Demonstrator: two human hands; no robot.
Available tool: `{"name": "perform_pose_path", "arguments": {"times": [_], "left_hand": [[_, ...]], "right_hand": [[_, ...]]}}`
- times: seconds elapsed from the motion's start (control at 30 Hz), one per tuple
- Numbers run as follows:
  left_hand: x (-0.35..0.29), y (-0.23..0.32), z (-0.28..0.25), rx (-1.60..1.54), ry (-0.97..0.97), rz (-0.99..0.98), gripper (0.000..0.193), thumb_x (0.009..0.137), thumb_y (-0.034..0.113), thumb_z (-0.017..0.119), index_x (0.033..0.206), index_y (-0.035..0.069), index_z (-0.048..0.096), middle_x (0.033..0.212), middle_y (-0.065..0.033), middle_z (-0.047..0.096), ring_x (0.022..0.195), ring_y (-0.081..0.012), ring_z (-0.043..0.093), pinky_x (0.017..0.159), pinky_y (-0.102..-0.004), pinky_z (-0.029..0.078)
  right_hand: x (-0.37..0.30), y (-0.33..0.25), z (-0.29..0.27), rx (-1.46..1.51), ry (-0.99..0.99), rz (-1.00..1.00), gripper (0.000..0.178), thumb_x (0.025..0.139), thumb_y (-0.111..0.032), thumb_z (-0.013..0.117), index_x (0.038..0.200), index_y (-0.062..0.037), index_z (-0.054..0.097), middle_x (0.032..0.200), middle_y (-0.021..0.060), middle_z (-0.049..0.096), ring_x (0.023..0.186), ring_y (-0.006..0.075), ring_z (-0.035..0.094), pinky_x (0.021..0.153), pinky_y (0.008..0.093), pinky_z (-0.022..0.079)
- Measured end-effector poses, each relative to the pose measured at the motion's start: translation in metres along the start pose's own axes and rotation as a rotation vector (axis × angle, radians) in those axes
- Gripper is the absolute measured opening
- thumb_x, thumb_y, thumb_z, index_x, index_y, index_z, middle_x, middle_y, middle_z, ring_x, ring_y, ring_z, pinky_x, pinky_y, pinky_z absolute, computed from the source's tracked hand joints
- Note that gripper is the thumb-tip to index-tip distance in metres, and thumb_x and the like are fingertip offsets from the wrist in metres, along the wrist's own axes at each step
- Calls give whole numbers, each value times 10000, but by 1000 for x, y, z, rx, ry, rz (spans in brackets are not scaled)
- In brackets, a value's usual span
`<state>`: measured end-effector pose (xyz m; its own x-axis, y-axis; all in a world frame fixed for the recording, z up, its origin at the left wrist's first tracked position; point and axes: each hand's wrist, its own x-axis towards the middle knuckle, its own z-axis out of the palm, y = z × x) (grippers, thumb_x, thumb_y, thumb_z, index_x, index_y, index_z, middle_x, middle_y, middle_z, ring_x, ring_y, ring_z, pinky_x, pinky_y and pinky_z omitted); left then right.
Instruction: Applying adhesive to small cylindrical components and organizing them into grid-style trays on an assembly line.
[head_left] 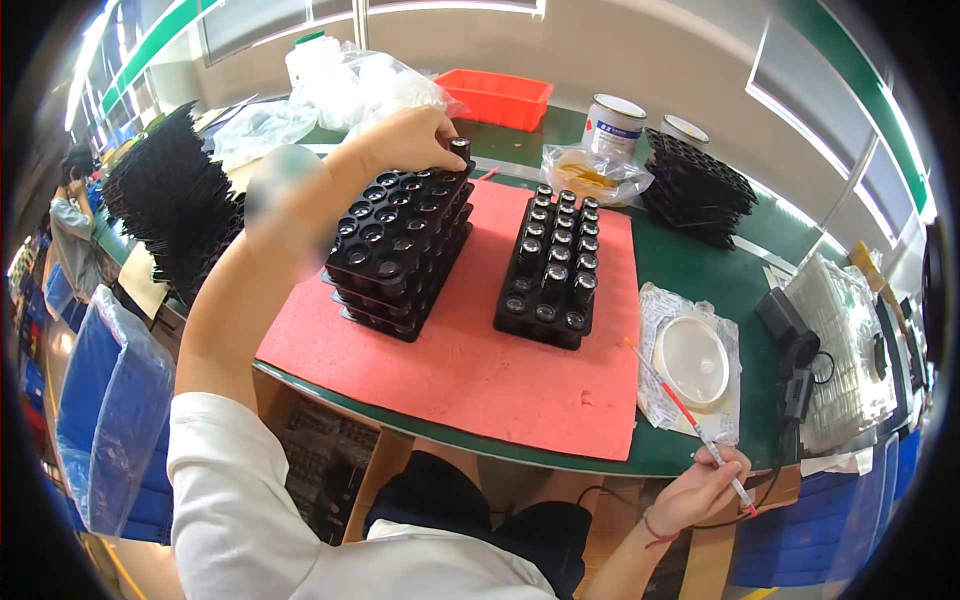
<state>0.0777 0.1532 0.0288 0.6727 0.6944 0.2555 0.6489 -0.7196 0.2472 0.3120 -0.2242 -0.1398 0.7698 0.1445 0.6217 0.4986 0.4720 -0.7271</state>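
Over the far end of a stack of black trays (408, 315), my left hand (425, 140) pinches a small black cylindrical part (460, 148) with a shiny top. More round parts with glossy tops sit in the stack's uppermost tray. To the right stands another black tray (507, 322), where several cylinders (557, 272) stand upright and the nearest row sits lower. Both rest on a pink mat (470, 375). At the lower right, my right hand (705, 487) is closed round a thin red-and-white brush (690, 415). The brush tip points up-left, beside a round white dish (692, 360).
A red bin (495, 98), clear plastic bags (370, 85) and a white can (614, 125) line the back of the green table. Stacked black trays stand at the left (170, 200) and back right (700, 190). A black corded device (795, 340) lies at the right.
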Motion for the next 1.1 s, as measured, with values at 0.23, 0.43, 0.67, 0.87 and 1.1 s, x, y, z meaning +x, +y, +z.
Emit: {"name": "perform_pose_path", "arguments": {"times": [0.23, 0.43, 0.67, 0.87, 1.1], "left_hand": [[-7, -6, -2, 32, -8, -11, 387, 671, 326, 699, 835, -22, 651, 806, -161, 641, 759, -255, 601, 708, -322, 459], [-67, 94, 21, 99, 463, 220, 352, 721, 252, 657, 971, 13, 591, 910, -130, 583, 885, -312, 537, 812, -379, 430], [-101, 132, 83, 182, 278, 143, 350, 680, 334, 701, 816, 45, 559, 775, -84, 583, 758, -255, 590, 618, -339, 491], [-84, 117, 103, 30, 322, 153, 304, 676, 270, 714, 832, 59, 561, 751, -62, 583, 732, -244, 591, 620, -334, 482], [-90, 124, 99, -367, 344, 350, 260, 665, 117, 718, 859, 52, 556, 812, -63, 615, 739, -198, 625, 623, -291, 498]], "right_hand": [[-2, -1, 4, 11, 12, 19, 258, 956, -242, 363, 824, -42, 458, 730, 34, 396, 677, 117, 370, 661, 261, 320], [0, -1, 3, -39, 42, -9, 269, 955, -246, 361, 800, -35, 422, 702, 52, 407, 662, 125, 386, 645, 273, 317], [0, -3, 6, -7, 36, -22, 291, 953, -269, 366, 786, -36, 415, 688, 58, 419, 640, 123, 395, 625, 262, 329], [1, -1, 3, 61, 31, 55, 316, 955, -309, 364, 789, -47, 424, 670, 52, 423, 640, 118, 400, 629, 256, 329], [2, -3, 3, 14, 56, 37, 304, 946, -319, 385, 804, -54, 430, 671, 47, 420, 646, 113, 395, 626, 251, 323]]}}
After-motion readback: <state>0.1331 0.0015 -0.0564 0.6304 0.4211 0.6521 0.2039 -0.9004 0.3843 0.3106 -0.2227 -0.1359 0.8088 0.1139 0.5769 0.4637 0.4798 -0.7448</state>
